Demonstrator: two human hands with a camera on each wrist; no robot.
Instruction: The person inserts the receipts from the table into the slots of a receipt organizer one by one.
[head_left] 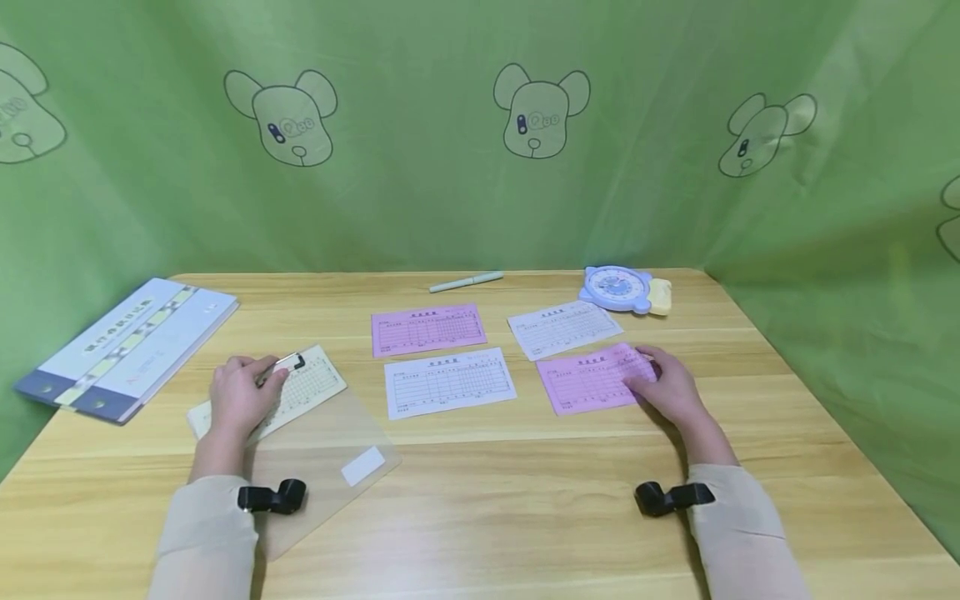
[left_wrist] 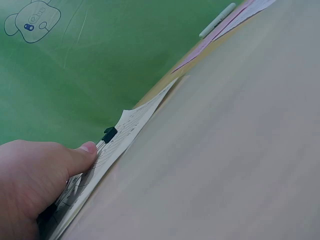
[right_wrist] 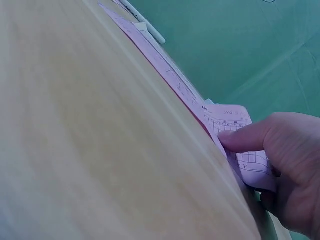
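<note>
My left hand (head_left: 240,396) pinches a metal clip with a black end (head_left: 299,362) on a sheaf of cream printed slips (head_left: 311,387). These lie on the upper part of a translucent clipboard (head_left: 322,467). The thumb lies along the clip in the left wrist view; the other fingers are mostly hidden. On the right, a pink printed slip (head_left: 588,385) has its right end between the thumb and fingers of my right hand (head_left: 671,392). That end curls up from the table in the right wrist view, while the left part stays low along the wood.
Another pink slip (head_left: 427,330) and two white slips, one front centre (head_left: 450,385) and one behind right (head_left: 562,328), lie mid-table. Behind are a pale pen (head_left: 467,282) and a blue toy clock (head_left: 617,288) with a yellowish block (head_left: 660,297). A ledger book (head_left: 131,346) lies far left.
</note>
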